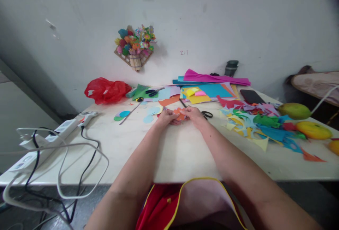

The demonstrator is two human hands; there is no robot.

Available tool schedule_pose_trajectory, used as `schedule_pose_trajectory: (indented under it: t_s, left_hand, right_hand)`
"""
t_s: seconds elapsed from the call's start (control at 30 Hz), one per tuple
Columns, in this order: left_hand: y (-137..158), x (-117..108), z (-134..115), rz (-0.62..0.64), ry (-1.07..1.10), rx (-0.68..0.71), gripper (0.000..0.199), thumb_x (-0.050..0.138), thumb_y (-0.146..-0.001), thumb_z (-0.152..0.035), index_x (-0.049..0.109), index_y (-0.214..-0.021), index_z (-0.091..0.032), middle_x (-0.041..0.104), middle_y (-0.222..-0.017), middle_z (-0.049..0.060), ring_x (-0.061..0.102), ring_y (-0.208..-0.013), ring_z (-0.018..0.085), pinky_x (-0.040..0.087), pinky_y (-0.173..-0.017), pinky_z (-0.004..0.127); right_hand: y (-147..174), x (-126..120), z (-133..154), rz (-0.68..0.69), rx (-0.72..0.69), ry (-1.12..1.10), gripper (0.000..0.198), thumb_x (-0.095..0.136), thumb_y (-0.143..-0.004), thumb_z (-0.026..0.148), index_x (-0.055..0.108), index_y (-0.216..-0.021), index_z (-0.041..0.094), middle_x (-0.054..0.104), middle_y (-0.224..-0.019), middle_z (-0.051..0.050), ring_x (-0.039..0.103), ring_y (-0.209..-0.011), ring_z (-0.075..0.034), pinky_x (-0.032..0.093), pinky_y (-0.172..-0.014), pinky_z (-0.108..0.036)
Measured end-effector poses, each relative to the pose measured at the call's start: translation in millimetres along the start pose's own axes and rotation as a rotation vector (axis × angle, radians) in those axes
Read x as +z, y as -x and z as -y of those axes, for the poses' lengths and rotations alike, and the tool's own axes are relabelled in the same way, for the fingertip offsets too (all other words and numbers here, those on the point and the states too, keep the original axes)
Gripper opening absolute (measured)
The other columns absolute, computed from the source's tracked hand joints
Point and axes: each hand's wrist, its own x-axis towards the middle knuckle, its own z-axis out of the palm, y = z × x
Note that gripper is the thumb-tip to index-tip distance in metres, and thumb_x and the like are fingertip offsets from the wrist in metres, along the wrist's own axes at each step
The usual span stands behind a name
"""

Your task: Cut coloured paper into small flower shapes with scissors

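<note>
Between my two hands, just above the middle of the table, is an orange paper cutout [181, 114] with a scalloped edge. My left hand [169, 117] pinches it from the left side. On the right, my right hand [192, 113] has its fingers closed on the other edge. Black-handled scissors [207, 115] lie right beside my right hand, partly hidden by it. Pale blue paper circles [148, 118] rest to the left of my left hand. Farther left are a blue paper circle [125, 113] and a green one [118, 118], beside a thin dark stick [129, 113].
Colored paper scraps [254, 120] cover the right side, near mangoes [314, 130] and a phone [252, 96]. Paper sheets [206, 90], a second pair of scissors [153, 92] and a red plastic bag [107, 90] sit at the back. Power strips [63, 127] with cables occupy the left edge.
</note>
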Motion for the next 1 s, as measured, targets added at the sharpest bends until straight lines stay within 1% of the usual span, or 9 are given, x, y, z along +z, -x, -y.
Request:
schedule_pose_trajectory:
  t_s: [0.17,0.27,0.43,0.6,0.83,1.0]
  left_hand:
    - [0,1,-1,-0.014,0.014,-0.004,0.037,0.085,-0.066,-0.032,0.052,-0.066,-0.016,0.068,-0.058,0.005,0.07,-0.057,0.018,0.054,-0.052,0.023]
    - [1,2,-2,-0.026,0.038,-0.002,0.039,0.087,-0.063,-0.033,0.052,-0.066,-0.016,0.069,-0.06,0.005,0.07,-0.056,0.018,0.053,-0.052,0.023]
    - [4,3,-5,-0.048,0.078,0.014,0.042,0.089,-0.059,-0.033,0.05,-0.066,-0.016,0.067,-0.059,0.002,0.069,-0.054,0.018,0.053,-0.052,0.023]
    - [5,3,-7,-0.071,0.069,0.021,0.039,0.089,-0.059,-0.031,0.053,-0.066,-0.015,0.067,-0.059,0.003,0.068,-0.053,0.017,0.053,-0.054,0.025]
    - [4,2,-7,-0.083,0.061,0.02,0.039,0.088,-0.06,-0.029,0.051,-0.063,-0.016,0.066,-0.057,0.003,0.067,-0.051,0.018,0.052,-0.053,0.025]
    - [2,0,-5,-0.067,0.076,0.015,0.036,0.087,-0.062,-0.029,0.053,-0.066,-0.016,0.068,-0.06,0.005,0.068,-0.053,0.018,0.053,-0.054,0.026]
  right_hand:
    - [0,1,0,0.003,0.006,0.01,0.034,0.087,-0.047,0.037,0.061,-0.056,0.017,0.059,-0.054,0.003,0.05,-0.05,-0.01,0.043,-0.048,-0.025]
    - [-1,0,-2,0.011,0.008,-0.007,0.034,0.087,-0.047,0.037,0.061,-0.058,0.017,0.059,-0.054,0.003,0.05,-0.051,-0.01,0.042,-0.048,-0.024]
    - [-3,0,-5,0.027,0.009,-0.034,0.032,0.086,-0.049,0.036,0.064,-0.061,0.017,0.062,-0.057,0.002,0.052,-0.052,-0.011,0.043,-0.048,-0.024]
    - [-3,0,-5,0.044,0.033,-0.035,0.028,0.084,-0.056,0.034,0.063,-0.062,0.017,0.063,-0.057,0.001,0.052,-0.051,-0.011,0.043,-0.048,-0.024]
    - [2,1,3,0.045,0.061,-0.077,0.026,0.075,-0.07,0.039,0.064,-0.064,0.016,0.061,-0.053,0.0,0.054,-0.051,-0.013,0.042,-0.045,-0.025]
    - [4,1,6,0.055,0.069,-0.067,0.029,0.076,-0.07,0.041,0.064,-0.063,0.017,0.062,-0.054,-0.001,0.054,-0.05,-0.013,0.041,-0.045,-0.025]
